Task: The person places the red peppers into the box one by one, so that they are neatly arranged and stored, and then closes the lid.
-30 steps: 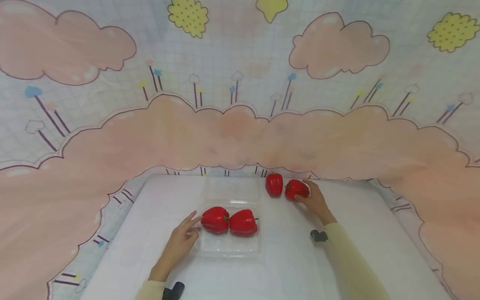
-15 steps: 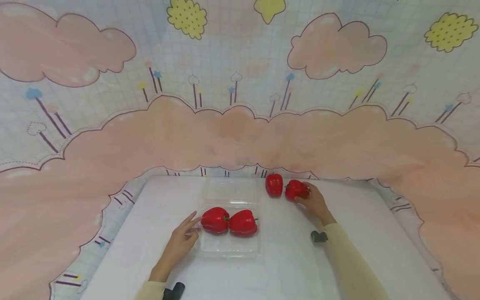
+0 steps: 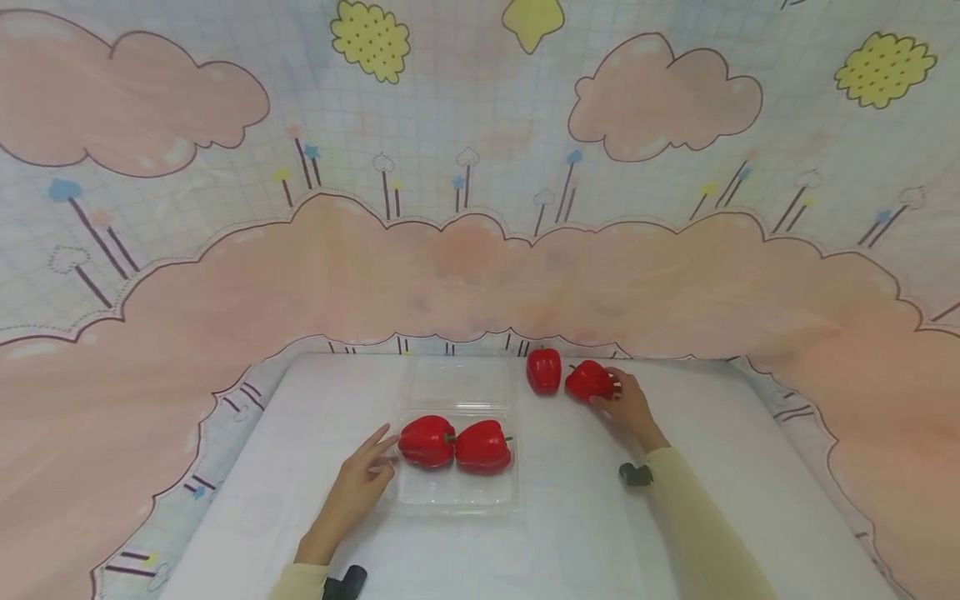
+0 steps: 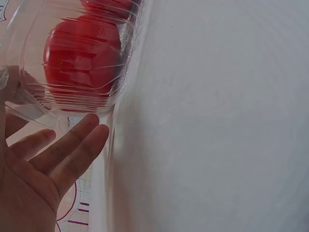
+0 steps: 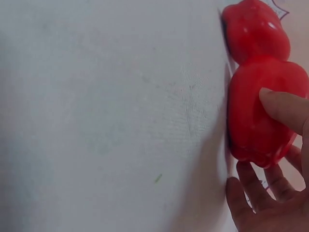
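A hinged clear plastic clamshell box (image 3: pixel 457 497) lies open on the white table, with two red bell peppers (image 3: pixel 482 447) side by side in its base. My left hand (image 3: pixel 362 477) is at the box's left side, fingers fairly straight and spread, fingertips at its wall. My right hand (image 3: pixel 630 410) is at the right end of a red bell pepper (image 3: pixel 588 381) lying at the back of the table. In the right wrist view the thumb (image 5: pixel 285 108) overlaps this pepper's side and the spread fingers (image 5: pixel 253 186) lie by its lower end.
Another red bell pepper (image 3: pixel 543 371) stands just left of the one at my right hand. The box's lid (image 3: pixel 459 383) is folded back toward the rear edge. A cloud-patterned cloth (image 3: pixel 450 275) hangs behind the white table (image 3: pixel 577 533).
My right hand's fingers have slipped from over the pepper's top toward its right end and spread apart. The pepper stays in place. My left hand has hardly moved.
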The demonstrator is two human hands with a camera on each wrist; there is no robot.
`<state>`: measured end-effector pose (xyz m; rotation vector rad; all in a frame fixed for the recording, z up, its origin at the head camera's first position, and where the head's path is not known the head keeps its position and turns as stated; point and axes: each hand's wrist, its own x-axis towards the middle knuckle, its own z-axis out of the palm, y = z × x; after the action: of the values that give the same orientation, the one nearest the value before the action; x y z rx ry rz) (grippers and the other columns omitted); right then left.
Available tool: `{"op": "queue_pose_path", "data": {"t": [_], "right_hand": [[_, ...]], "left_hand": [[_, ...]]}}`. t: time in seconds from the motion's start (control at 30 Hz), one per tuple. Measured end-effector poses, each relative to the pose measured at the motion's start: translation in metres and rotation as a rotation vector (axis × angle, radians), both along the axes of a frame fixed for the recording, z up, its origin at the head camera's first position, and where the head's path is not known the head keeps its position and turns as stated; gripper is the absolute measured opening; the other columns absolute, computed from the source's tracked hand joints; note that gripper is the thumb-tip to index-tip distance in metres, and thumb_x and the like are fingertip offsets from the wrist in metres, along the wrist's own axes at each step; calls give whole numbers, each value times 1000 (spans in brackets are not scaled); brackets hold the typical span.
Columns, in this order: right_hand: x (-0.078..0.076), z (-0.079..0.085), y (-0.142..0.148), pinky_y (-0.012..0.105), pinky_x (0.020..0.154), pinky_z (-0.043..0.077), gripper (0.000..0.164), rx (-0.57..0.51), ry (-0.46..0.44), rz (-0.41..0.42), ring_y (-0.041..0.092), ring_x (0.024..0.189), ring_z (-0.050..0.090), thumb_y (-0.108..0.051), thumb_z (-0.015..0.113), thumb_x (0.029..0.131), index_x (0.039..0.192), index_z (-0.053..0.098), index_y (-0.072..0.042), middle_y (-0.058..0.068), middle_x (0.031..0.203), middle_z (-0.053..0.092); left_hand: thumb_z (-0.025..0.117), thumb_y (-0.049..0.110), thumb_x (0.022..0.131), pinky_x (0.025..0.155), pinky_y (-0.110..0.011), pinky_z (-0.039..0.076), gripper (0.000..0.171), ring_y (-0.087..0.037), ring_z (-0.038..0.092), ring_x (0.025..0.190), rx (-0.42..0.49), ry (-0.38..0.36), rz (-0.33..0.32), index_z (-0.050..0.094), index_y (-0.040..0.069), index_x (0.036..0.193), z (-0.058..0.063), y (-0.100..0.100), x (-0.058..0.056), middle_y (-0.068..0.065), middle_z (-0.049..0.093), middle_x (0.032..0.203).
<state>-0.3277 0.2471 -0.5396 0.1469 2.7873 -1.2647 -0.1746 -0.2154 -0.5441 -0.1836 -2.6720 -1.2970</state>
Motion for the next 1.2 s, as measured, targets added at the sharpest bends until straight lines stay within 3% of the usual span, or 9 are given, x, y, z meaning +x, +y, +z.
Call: {"op": "queue_pose_path", "data": {"t": [0.43, 0.67, 1.2], "right_hand": [[11, 8, 4, 55, 109, 45, 80, -7, -28, -43, 41, 131, 41, -27, 74, 87, 150, 29, -7, 21, 143, 40], [19, 12, 8, 56, 110, 44, 76, -33, -15, -26, 42, 133, 42, -23, 72, 88, 149, 30, -6, 23, 146, 41], [35, 21, 13, 56, 106, 47, 80, -52, 1, 0, 42, 136, 38, -31, 72, 88, 151, 28, -9, 22, 150, 40]], "left_hand": [[60, 2, 89, 89, -40, 60, 47, -30, 69, 109, -1, -21, 7, 59, 9, 135, 1, 1, -1, -11, 43, 155], [60, 3, 89, 89, -40, 59, 47, -30, 68, 110, -1, -32, 10, 59, 9, 136, 1, 1, -1, -11, 42, 155], [60, 2, 89, 88, -38, 60, 48, -30, 68, 109, -3, -40, 12, 57, 8, 137, 4, 3, 0, -12, 41, 155]]}}
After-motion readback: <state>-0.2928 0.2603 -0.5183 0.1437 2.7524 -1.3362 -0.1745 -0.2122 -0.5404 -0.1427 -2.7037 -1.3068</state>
